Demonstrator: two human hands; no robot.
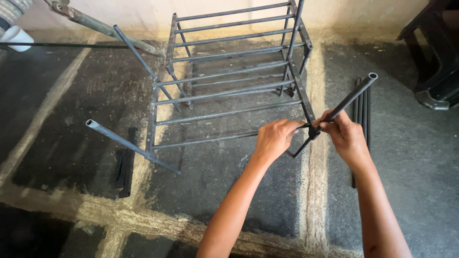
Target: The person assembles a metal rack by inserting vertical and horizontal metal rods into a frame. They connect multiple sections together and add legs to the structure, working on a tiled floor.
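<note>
Both hands, the left hand (275, 138) and right hand (346, 136), pinch closed on the tube (351, 98) at the metal rack's (229, 86) corner joint (313, 130), seemingly seating it; steady alignment matters.

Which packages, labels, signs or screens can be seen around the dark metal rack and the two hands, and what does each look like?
None are in view: no package, label, sign or screen.
The left hand and right hand grip a joint of the dark metal tube rack on the grey concrete floor; a white rounded object sits at the top left, unmarked.
</note>
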